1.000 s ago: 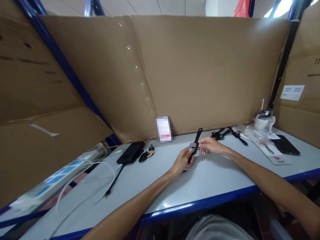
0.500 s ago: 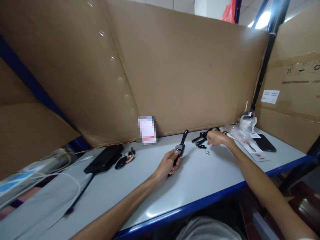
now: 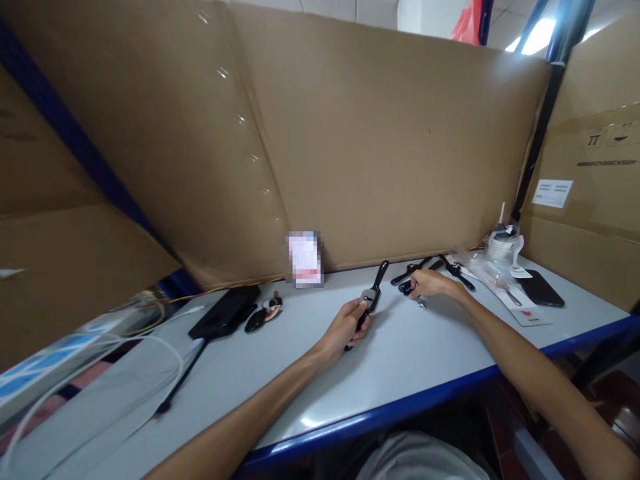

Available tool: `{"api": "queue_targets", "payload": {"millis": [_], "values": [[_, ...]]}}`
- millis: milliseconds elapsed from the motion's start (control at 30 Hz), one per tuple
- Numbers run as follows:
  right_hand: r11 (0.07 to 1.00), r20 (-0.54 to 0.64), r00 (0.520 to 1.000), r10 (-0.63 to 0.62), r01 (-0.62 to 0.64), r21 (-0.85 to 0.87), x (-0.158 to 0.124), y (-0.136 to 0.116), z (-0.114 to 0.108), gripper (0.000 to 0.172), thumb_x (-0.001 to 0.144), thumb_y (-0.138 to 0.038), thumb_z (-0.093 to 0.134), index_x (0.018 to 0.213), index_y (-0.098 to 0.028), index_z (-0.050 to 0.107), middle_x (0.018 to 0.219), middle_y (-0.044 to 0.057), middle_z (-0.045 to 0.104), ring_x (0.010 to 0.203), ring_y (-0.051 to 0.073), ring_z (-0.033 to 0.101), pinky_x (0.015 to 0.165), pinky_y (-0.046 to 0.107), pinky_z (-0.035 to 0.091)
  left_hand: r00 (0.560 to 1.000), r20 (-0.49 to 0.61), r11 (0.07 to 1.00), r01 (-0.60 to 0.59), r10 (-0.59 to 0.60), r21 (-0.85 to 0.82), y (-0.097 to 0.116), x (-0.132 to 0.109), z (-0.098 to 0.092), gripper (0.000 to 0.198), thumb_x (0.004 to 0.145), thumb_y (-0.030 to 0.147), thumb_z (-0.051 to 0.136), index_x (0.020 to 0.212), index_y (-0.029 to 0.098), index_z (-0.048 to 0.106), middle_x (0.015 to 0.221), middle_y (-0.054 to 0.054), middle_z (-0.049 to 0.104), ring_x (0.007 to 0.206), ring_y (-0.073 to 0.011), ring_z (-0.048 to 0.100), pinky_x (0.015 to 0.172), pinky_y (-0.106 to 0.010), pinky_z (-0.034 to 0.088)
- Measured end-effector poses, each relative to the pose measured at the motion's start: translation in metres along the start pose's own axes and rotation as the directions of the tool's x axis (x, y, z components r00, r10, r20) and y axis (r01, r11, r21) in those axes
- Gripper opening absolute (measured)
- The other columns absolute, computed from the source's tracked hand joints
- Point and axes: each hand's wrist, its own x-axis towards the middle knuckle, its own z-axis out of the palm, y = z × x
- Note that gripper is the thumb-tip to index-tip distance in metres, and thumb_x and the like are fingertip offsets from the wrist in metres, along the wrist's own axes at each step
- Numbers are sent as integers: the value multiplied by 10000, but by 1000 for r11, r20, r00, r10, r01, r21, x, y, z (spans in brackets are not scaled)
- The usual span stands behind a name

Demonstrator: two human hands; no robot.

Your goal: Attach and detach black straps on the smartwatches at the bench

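My left hand point(image 3: 351, 323) is closed around the near handle of a black spokeshave point(image 3: 370, 300), its thumb by the grey blade plate at the middle. The far handle points up and away, above the table. Farther right, my right hand point(image 3: 431, 283) reaches down to the tabletop, with its fingertips pinched at a small black metal part point(image 3: 406, 287); the fingers partly hide it. Small silver screws point(image 3: 422, 305) lie just below that hand. Behind it is another black spokeshave point(image 3: 405, 273), and one more black spokeshave point(image 3: 459, 274) lies to its right.
On the right are clear plastic packaging point(image 3: 483, 267), a printed card point(image 3: 533, 316), a black phone point(image 3: 543, 288) and a wrapped white container point(image 3: 501, 243). A blurred white upright object point(image 3: 306, 259) leans on the cardboard point(image 3: 375, 147). Keys point(image 3: 256, 320), a black box point(image 3: 225, 312) and cables stand left.
My right hand has moved left and nearer, onto the small black part beside the screws. My left hand still holds the spokeshave. The whole view has shifted slightly.
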Motion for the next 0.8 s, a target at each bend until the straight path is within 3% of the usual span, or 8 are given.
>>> {"api": "queue_targets", "payload": {"millis": [167,300,367,467,600,800], "values": [[978,19,1000,23,-26,207,11,8,7,261,696,-182,795,915,-149,657,591,-47,600,498,94,543,481,183,415,999,22,998,41,-40,-40,2,-1,-3,299,919,416,580,814,216,384,576,80,433,381,-29,245,353,-155,123],[929,83,997,5,-36,369,3,9,-3,224,678,-138,758,871,-144,645,565,-46,593,500,105,559,478,190,442,994,81,995,73,-67,-63,6,0,-8,285,922,379,572,783,201,398,590,72,425,391,-22,239,359,-154,121],[880,44,995,-85,54,471,-5,6,-14,166,701,-180,732,848,-139,667,625,-17,628,546,115,574,483,202,457,990,110,993,96,-89,-62,8,1,-10,274,923,363,564,775,197,404,589,72,419,390,-20,227,359,-153,114],[776,-120,966,-229,256,577,-18,-6,-26,208,769,-234,665,946,-142,722,772,33,693,640,126,595,510,207,469,976,173,990,138,-130,-39,10,4,-12,258,924,374,553,786,188,439,580,71,414,383,-26,212,354,-160,101],[732,-226,927,-299,374,570,-24,-37,-17,230,761,-214,670,965,-136,741,790,47,716,683,140,608,547,215,459,963,221,987,161,-158,6,12,5,-12,320,936,474,523,813,182,479,558,77,392,372,-36,188,346,-179,92],[733,-338,853,-398,517,442,-18,-70,9,158,792,-125,636,876,-149,768,789,38,740,755,154,647,740,268,491,941,260,975,202,-218,87,17,3,-8,481,884,683,503,832,208,445,565,81,409,380,-41,188,352,-186,95]]}}
